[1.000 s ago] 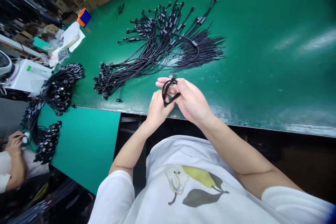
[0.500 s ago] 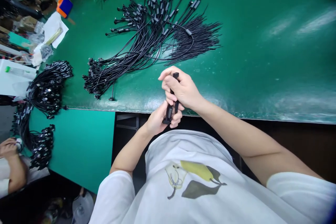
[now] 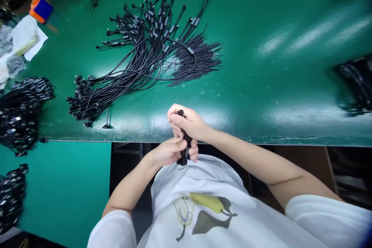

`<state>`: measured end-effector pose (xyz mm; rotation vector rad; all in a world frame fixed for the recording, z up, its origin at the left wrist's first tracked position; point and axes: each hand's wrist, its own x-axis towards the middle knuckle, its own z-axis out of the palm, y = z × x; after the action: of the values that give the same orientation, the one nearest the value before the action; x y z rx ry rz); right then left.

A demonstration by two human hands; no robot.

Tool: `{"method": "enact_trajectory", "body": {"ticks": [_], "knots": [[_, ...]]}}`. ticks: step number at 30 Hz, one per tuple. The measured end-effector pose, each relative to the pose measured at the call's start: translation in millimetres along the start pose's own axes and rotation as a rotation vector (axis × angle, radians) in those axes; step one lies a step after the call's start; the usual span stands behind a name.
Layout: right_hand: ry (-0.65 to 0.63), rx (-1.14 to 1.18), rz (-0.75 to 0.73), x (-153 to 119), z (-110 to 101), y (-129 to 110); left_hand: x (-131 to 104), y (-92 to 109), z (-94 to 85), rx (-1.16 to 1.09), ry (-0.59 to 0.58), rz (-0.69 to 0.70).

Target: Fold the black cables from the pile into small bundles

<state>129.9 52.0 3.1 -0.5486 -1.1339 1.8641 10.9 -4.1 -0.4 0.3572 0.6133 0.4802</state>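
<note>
Just off the table's front edge, both my hands grip one folded black cable (image 3: 183, 156). My left hand (image 3: 171, 150) is closed around its lower end, where a dark connector pokes out. Wrapped round the upper end is my right hand (image 3: 190, 123), with a black tip showing above the thumb. The fingers hide the middle of the cable. Beyond my hands, a large spread of black cables (image 3: 130, 69) with grey sleeves and plugs lies on the green table (image 3: 261, 97). A pile of thin black ties (image 3: 200, 58) lies at its right side.
At the left lie bundled black cables (image 3: 20, 116), with more cables (image 3: 11, 197) on a lower green surface (image 3: 69, 186). White paper (image 3: 27, 35) and an orange-and-blue object (image 3: 41, 9) sit at the far left. A blurred dark bundle (image 3: 356, 83) is at the right edge.
The view has swung to the right, bringing the dark bundle into sight and pushing the co-worker's arm out of it. Both hands keep hold of the cable, now sitting lower in the view.
</note>
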Motion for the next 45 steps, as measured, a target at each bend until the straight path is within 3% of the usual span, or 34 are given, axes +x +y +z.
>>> {"method": "enact_trajectory", "body": {"ticks": [3, 5, 7, 9, 10, 12, 15, 19, 23, 27, 29, 31, 33, 37, 40, 43, 45], "knots": [[-0.052, -0.150, -0.032, 7, -17, -8, -2, 0, 4.4, -0.010, 0.161, 0.131], [-0.072, -0.441, -0.073, 17, -46, -19, -6, 4, 2.8, -0.018, 0.303, 0.221], [0.076, -0.888, -0.135, 27, -88, -31, -12, 8, -3.4, -0.007, 0.402, 0.245], [0.357, -1.329, -0.173, 37, -133, -41, -15, 13, -11.7, 0.003, 0.442, 0.207], [0.438, -1.486, -0.160, 41, -152, -43, -16, 15, -15.5, 0.005, 0.448, 0.188], [0.464, -1.680, -0.112, 45, -179, -46, -17, 17, -21.0, -0.002, 0.449, 0.180], [0.419, -1.755, -0.115, 43, -191, -49, -16, 18, -22.9, -0.033, 0.448, 0.245], [0.516, -1.578, -0.206, 26, -169, -60, -16, 19, -18.8, -0.083, 0.427, 0.383], [0.592, -1.231, -0.232, -1, -111, -46, -14, 15, -12.2, -0.021, 0.409, 0.476], [0.293, -0.839, 0.005, -19, -41, 0, -10, 11, -6.4, 0.053, 0.344, 0.408], [0.168, -0.789, 0.028, -21, -20, 17, -11, 10, -4.6, 0.075, 0.348, 0.409], [0.098, -0.911, -0.066, -23, -9, 24, -14, 9, -3.6, 0.104, 0.364, 0.421], [0.056, -1.194, -0.227, -27, -7, 21, -17, 8, -4.0, 0.129, 0.404, 0.457], [-0.027, -1.804, -0.672, -31, -11, 3, -20, 5, -11.3, 0.184, 0.434, 0.499], [-0.326, -1.905, -0.996, -25, -12, -10, -19, 4, -20.3, 0.309, 0.423, 0.419], [-0.655, -1.880, -1.034, -20, -9, -19, -19, 2, -25.2, 0.472, 0.442, 0.292], [-0.740, -1.877, -1.017, -20, -6, -23, -20, -1, -25.2, 0.504, 0.427, 0.204]]}}
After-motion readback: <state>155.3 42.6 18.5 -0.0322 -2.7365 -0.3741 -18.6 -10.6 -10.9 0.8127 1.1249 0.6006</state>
